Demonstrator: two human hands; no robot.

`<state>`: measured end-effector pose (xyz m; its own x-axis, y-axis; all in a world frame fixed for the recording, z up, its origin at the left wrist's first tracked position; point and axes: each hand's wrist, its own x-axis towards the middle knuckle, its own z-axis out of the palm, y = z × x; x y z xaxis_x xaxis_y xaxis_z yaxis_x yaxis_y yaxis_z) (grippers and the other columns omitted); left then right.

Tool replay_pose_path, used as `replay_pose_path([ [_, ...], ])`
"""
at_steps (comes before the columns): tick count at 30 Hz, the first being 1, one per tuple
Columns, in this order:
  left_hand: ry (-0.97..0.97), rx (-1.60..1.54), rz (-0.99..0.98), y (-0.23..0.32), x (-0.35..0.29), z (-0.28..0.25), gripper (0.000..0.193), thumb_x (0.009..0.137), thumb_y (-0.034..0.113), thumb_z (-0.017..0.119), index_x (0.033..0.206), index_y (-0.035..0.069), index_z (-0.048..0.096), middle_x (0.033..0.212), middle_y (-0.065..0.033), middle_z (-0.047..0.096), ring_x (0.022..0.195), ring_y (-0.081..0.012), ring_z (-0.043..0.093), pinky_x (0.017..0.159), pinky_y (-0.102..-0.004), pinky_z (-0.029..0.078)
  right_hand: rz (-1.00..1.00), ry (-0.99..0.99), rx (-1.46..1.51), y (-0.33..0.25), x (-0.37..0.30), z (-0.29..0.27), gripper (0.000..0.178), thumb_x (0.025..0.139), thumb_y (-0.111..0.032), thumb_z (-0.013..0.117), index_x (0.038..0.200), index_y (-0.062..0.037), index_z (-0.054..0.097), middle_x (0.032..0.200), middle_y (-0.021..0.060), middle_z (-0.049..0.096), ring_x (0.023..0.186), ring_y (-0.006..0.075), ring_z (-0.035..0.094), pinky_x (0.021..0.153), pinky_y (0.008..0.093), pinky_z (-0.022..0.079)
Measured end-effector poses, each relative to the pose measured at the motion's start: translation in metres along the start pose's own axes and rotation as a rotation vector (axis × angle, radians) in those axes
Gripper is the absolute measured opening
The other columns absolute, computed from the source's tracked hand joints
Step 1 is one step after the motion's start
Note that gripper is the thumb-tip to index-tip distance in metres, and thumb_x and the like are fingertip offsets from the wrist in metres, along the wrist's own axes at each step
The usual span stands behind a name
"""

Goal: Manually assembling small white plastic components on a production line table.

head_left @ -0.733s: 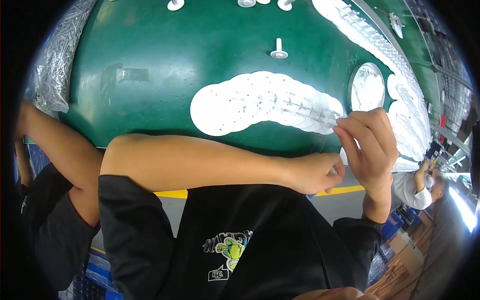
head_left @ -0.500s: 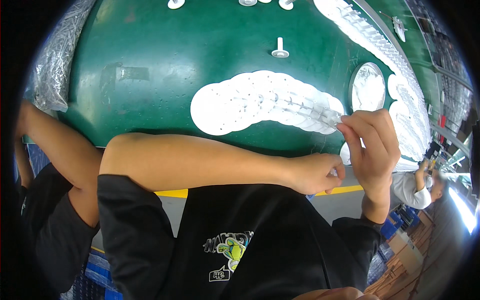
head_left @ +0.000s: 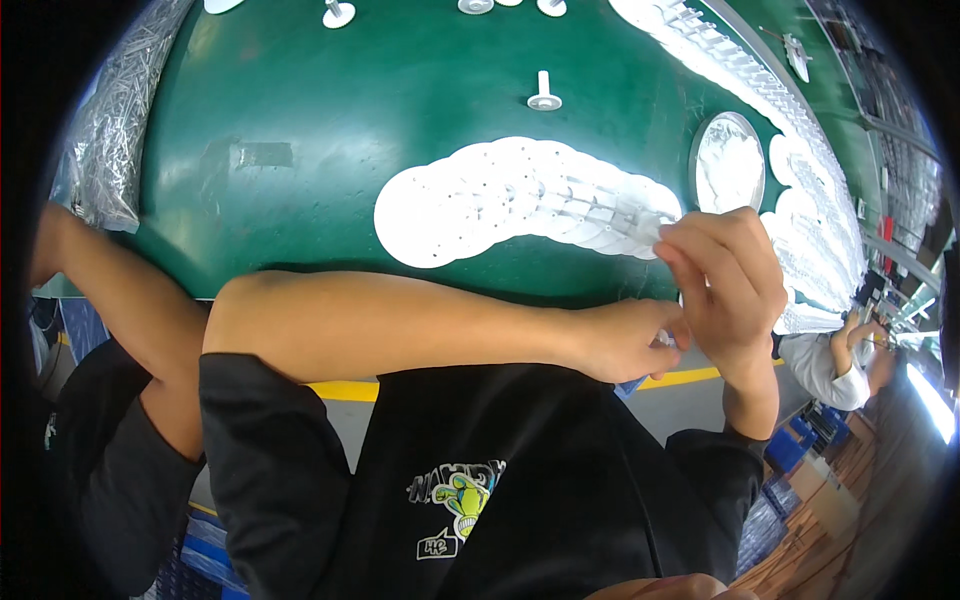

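Note:
A curved row of overlapping white discs (head_left: pixel 428 215), dotted with small holes, lies on the green table (head_left: pixel 330 110). At the row's right end my right hand (head_left: pixel 735 285) pinches thumb and forefinger together; a small pale bit shows at the fingertips, too blurred to name. My left forearm crosses in front of the row. Just left of and below my right hand, my left hand (head_left: pixel 630 340) is curled closed, with something small and whitish (head_left: pixel 665 338) between its fingers. Its kind I cannot make out.
A white flanged peg (head_left: pixel 544 98) stands beyond the discs, with similar pegs (head_left: pixel 340 14) along the far edge. A round dish (head_left: pixel 695 165) and rows of white parts (head_left: pixel 825 240) lie right. Left are a clear bag (head_left: pixel 110 140) and a co-worker's arm (head_left: pixel 120 275).
The view has shifted slightly, so the discs, peg and dish sit a little further left. My right hand has also moved slightly left in the picture, still pinched; my left hand stays curled.

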<state>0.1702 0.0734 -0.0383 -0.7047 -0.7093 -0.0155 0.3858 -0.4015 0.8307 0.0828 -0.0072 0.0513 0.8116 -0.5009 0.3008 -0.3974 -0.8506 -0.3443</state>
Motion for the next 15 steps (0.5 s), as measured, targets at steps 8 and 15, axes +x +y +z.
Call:
replay_pose_path([
  [8,-0.052,-0.004,-0.083,-0.0016,0.001,-0.0002,0.023,0.092,0.009,0.052,0.111,-0.004,0.049,0.098,-0.0149,0.06,0.086,-0.0199,0.064,0.076,-0.0318,0.05,0.083,0.037,-0.056,0.005,-0.0043,-0.0011,0.026,0.061,0.003,0.076,0.084,-0.001,0.066,0.079,0.0096,0.062,0.066,0.0245,0.055,0.053,0.0324,0.043],
  [15,0.0,-0.022,-0.008,-0.0081,0.0022,0.0033,0.025,0.088,0.013,0.052,0.105,-0.005,0.051,0.083,-0.0163,0.064,0.078,-0.024,0.064,0.07,-0.0312,0.049,0.042,0.014,-0.025,0.0026,-0.004,-0.0024,0.028,0.059,0.003,0.076,0.085,-0.0004,0.066,0.08,0.0095,0.062,0.066,0.0236,0.056,0.052,0.0319,0.042],
])
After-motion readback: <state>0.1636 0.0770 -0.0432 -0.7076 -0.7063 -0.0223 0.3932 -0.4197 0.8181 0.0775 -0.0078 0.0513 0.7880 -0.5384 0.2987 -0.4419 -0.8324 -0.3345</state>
